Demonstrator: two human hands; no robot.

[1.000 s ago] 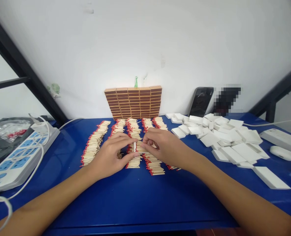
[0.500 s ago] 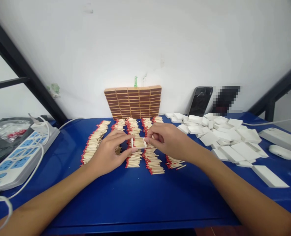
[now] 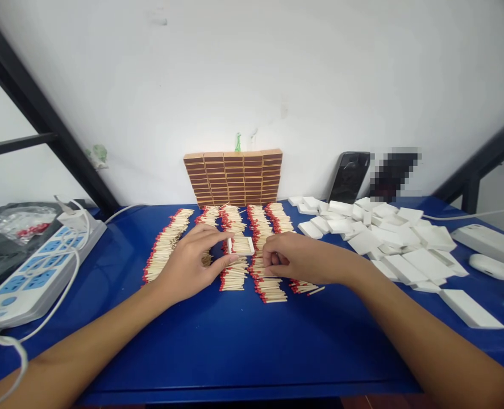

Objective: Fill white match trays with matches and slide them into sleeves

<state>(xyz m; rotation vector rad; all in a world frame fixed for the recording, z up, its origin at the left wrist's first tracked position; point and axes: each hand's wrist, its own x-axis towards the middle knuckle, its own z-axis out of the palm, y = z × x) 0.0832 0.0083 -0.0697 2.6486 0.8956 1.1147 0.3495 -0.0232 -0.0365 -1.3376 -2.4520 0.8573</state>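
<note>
My left hand (image 3: 193, 258) grips a small white matchbox tray (image 3: 246, 253) by its left end, thumb in front and fingers behind. Matches with red heads lie inside the tray, which is held over the middle row of matches (image 3: 233, 281). To the right, my right hand (image 3: 289, 255) is closed over another row of matches (image 3: 260, 218), its fingertips curled down at the sticks. Whether they pinch any matches is hidden. More red-headed rows lie on either side, including the leftmost row of matches (image 3: 160, 255).
Brown-sided matchboxes (image 3: 234, 179) stand stacked against the wall. A heap of white trays (image 3: 388, 233) covers the right side of the blue table (image 3: 234, 352). A dark phone (image 3: 349, 176) leans behind it. At the left lie a power strip (image 3: 42, 272) and white cables.
My right hand has let go of the tray's right end and moved right and down onto the neighbouring row of matches. My left hand keeps holding the tray, which now shows matches inside.
</note>
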